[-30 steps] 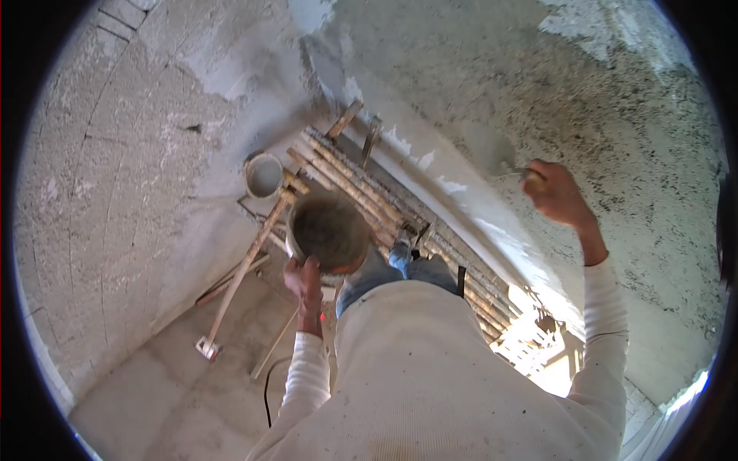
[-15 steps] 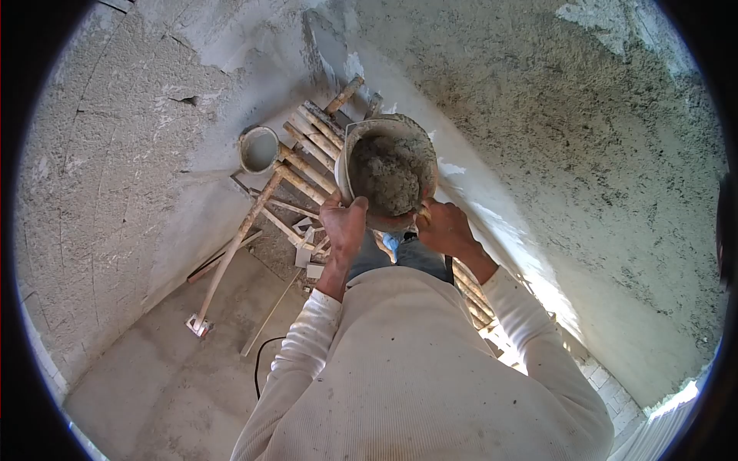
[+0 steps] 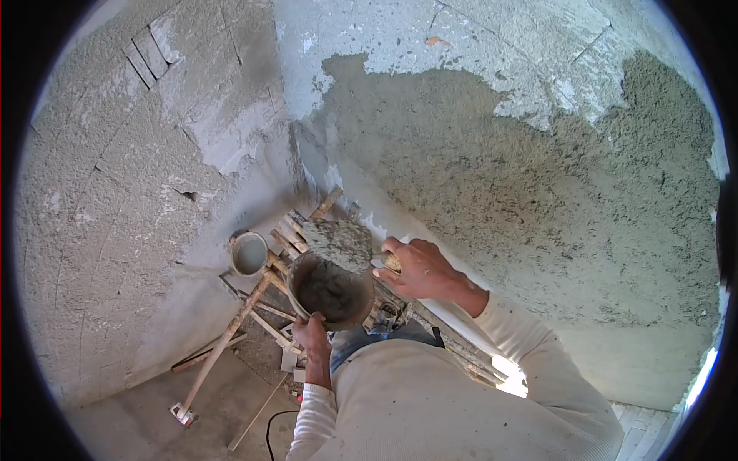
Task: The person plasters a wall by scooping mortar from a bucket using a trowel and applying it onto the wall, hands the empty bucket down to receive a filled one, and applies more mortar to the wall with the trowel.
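Observation:
My left hand [image 3: 313, 336] grips the near rim of a round pan [image 3: 330, 290] with dark wet mortar in it, held in front of my chest. My right hand [image 3: 419, 269] is closed on the handle of a trowel [image 3: 338, 242]. The trowel's blade carries a heap of grey mortar and hovers just above the pan's far rim. Straight ahead and to the right rises a wall [image 3: 538, 192] covered with rough fresh plaster. I wear a white long-sleeved shirt.
I stand on a scaffold of wooden poles [image 3: 288, 234] beside the wall. A bucket [image 3: 249, 253] sits at the scaffold's left end. A slanted wooden leg [image 3: 219, 346] runs down to the concrete floor [image 3: 131, 415], where a black cable [image 3: 269, 434] lies. Another plastered wall [image 3: 115, 230] stands left.
The pan has come down from near my face to chest height. My right hand left the pan's rim and now lifts a loaded trowel out of it. My view tilted up toward the wall.

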Demonstrator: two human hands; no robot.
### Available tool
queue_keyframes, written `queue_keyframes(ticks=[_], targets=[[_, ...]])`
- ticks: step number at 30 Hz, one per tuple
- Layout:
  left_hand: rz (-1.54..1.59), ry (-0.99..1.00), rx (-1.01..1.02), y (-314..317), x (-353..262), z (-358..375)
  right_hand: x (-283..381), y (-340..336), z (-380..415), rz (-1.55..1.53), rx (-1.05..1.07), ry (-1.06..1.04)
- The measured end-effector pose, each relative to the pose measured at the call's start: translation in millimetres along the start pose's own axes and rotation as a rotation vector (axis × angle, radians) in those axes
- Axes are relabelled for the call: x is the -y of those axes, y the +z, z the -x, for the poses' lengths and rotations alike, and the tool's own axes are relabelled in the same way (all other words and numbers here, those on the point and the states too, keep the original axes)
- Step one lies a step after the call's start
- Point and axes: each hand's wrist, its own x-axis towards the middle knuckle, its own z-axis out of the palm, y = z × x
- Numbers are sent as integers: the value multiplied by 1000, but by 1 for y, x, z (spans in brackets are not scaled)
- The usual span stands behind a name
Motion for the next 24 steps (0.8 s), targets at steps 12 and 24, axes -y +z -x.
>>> queue_keyframes(ticks=[12, 24], targets=[[-2, 29, -415, -134, 47, 9, -58, -176, -195, -663, 37, 155], [-317, 76, -115, -84, -3, -4, -109, -31, -13, 14, 160, 215]])
